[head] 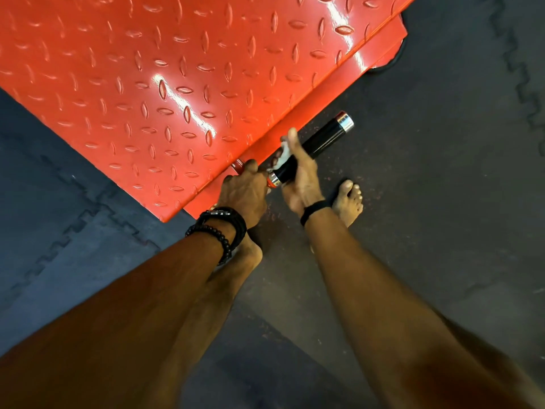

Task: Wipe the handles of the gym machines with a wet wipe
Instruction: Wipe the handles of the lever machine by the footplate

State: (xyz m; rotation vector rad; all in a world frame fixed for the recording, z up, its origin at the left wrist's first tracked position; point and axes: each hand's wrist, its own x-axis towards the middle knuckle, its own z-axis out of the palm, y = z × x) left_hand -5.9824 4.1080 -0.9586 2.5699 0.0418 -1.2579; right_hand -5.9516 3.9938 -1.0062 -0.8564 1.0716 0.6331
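Observation:
A black handle with chrome end caps sticks out from the edge of a red diamond-plate platform. My right hand is wrapped around the handle's lower half, pressing a white wet wipe against it; only a bit of the wipe shows between thumb and fingers. My left hand, with black bead bracelets on the wrist, grips the red bar at the base of the handle, just beside the lower chrome cap.
Dark rubber floor tiles with interlocking seams surround the platform. My bare feet stand on the floor below the hands, one right of the handle. A black rubber foot supports the platform's far corner.

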